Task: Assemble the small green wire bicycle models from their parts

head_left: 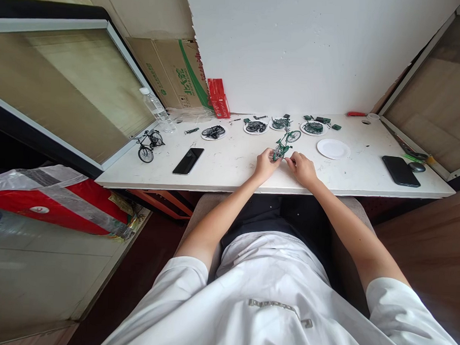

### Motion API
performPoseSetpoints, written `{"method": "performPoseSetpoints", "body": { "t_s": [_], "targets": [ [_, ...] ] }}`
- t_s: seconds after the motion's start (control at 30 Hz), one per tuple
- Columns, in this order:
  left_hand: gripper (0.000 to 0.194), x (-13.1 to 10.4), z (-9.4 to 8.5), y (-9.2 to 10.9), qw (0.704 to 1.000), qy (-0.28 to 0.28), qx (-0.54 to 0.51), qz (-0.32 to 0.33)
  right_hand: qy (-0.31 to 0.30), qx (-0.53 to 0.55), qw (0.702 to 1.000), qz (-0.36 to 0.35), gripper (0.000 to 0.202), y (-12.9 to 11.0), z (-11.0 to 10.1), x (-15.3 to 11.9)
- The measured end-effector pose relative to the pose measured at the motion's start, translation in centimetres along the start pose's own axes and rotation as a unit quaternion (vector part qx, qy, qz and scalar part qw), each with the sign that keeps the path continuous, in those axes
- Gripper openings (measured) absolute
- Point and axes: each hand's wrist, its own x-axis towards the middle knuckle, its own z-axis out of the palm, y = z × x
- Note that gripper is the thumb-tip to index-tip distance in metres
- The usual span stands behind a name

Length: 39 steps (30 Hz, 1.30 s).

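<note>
A small green model bicycle is held tilted above the white table in front of me, one wheel pointing away to the right. My left hand is closed around its near wheel. Close by on the other side, my right hand has its fingers pinched together beside that wheel; what lies between the fingertips is too small to make out. Farther back, paper plates carry dark bicycle parts and green bicycle parts. A bare white paper plate lies to the right of my hands.
An assembled black model bicycle stands at the table's left end, near a plastic bottle. One phone lies left, another phone right. A red box stands at the back against a white board.
</note>
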Motion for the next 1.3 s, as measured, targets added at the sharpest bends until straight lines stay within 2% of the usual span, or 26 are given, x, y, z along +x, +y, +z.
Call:
{"method": "performPoseSetpoints", "body": {
  "t_s": [0.17,0.37,0.73,1.07,1.3],
  "targets": [
    [0.025,0.1,0.1,-0.3,1.0,0.001,-0.005,-0.007,0.006,0.014,1.0,0.01,0.039,-0.4,-0.4,-0.1],
    [0.025,0.2,0.1,-0.6,1.0,0.008,-0.006,-0.016,0.008,0.095,0.995,0.011,0.032,-0.8,-0.7,-0.3],
    [0.023,0.3,0.1,-1.1,1.0,0.009,-0.016,0.001,-0.01,0.209,0.978,0.008,0.033,0.1,-0.8,0.0],
    [0.023,-0.1,0.1,0.0,1.0,0.004,-0.024,-0.006,-0.011,0.198,0.98,0.035,0.032,-0.1,-1.0,-0.1],
    [0.022,-0.1,0.0,0.0,1.0,0.006,-0.016,-0.008,-0.027,0.192,0.981,0.02,0.028,-0.1,-1.2,-0.2]
  ]
}}
